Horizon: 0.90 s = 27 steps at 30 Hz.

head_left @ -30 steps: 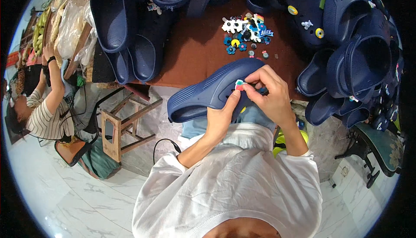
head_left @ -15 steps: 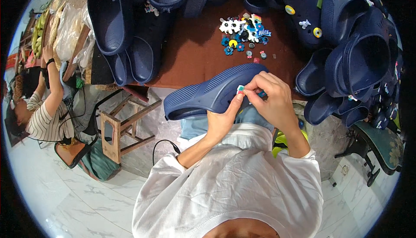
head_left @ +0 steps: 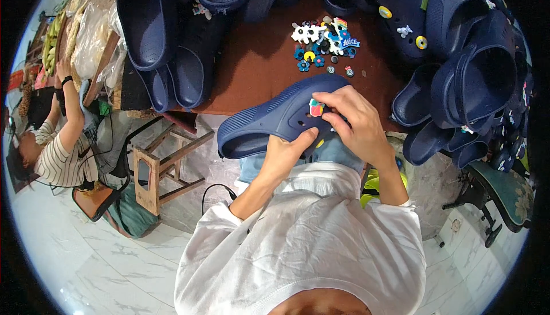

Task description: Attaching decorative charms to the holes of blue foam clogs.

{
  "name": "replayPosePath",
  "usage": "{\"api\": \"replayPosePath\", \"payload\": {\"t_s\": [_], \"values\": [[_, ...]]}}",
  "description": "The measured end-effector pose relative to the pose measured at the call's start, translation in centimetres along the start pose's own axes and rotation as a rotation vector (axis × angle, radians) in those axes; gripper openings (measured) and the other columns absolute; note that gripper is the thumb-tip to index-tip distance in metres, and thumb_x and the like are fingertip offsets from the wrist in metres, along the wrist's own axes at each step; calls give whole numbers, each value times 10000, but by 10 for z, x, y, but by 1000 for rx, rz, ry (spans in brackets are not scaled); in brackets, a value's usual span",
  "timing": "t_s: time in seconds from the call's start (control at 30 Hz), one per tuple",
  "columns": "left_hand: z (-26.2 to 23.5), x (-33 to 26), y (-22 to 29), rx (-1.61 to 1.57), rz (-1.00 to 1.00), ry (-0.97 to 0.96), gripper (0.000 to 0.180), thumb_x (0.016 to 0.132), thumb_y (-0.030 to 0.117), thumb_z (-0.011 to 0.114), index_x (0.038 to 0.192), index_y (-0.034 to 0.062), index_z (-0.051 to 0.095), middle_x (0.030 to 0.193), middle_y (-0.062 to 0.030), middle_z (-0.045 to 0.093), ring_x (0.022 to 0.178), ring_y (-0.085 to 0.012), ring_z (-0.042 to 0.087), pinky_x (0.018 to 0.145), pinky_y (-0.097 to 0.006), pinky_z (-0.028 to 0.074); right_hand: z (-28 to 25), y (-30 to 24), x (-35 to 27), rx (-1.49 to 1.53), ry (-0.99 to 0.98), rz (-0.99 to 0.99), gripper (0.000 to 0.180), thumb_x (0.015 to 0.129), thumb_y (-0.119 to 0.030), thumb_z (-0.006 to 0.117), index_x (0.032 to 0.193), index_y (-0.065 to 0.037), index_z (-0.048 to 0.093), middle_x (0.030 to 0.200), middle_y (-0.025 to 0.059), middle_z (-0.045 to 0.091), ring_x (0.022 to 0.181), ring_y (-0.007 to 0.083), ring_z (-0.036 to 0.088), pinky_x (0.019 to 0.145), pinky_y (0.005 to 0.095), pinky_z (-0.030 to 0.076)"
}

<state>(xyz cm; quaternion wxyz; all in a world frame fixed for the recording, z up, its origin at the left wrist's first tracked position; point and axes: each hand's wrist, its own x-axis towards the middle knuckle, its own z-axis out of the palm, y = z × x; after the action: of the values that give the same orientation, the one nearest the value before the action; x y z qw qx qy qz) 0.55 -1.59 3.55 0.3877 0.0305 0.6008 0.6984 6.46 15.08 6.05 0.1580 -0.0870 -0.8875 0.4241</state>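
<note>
Before the brown table (head_left: 258,57), a navy clog (head_left: 283,114) is held tilted, toe to the upper right, by the left hand (head_left: 286,151), its fingers gripping from inside the opening and its thumb on the upper. The right hand (head_left: 356,121) arches in, index and thumb curled about a small multicoloured charm (head_left: 316,108) at the upper; whether they pinch or merely touch it, I cannot tell.
</note>
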Motion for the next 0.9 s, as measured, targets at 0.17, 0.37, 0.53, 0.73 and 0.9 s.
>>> {"api": "replayPosePath", "payload": {"t_s": [0.17,0.37,0.53,0.73,0.9], "values": [[-10,3,1,-100,-55,-121,474,842,29,653,1297,19,522,1178,-47,597,1047,-132,572,902,-290,478,-2,5,6,-96,-104,-102,346,822,-111,709,1166,-134,680,857,66,546,749,230,587,667,356,495],[-13,6,5,-106,-49,-174,507,829,42,663,1311,17,506,1196,-52,588,1090,-133,554,946,-298,456,-6,10,13,-77,-160,-65,316,807,-96,721,1121,-103,681,873,74,555,762,241,605,681,353,496],[-17,6,5,-216,-91,-173,516,822,7,663,1313,8,506,1225,-64,592,1121,-144,553,963,-308,455,-6,9,16,-86,-153,-60,278,810,-131,725,1078,-75,676,883,90,570,790,268,608,696,363,490],[-18,6,5,-279,-117,-158,496,824,-14,658,1299,-3,518,1224,-71,603,1108,-150,571,963,-313,462,-2,10,15,-76,-118,-67,254,814,-148,725,1043,-54,668,878,96,582,799,275,613,695,369,485],[-17,5,6,-238,-82,-137,470,832,-18,648,1286,-11,526,1215,-71,609,1086,-149,582,950,-312,469,0,10,14,-81,-99,-94,255,817,-144,722,1044,-43,662,875,96,583,793,276,612,689,369,484]]}}
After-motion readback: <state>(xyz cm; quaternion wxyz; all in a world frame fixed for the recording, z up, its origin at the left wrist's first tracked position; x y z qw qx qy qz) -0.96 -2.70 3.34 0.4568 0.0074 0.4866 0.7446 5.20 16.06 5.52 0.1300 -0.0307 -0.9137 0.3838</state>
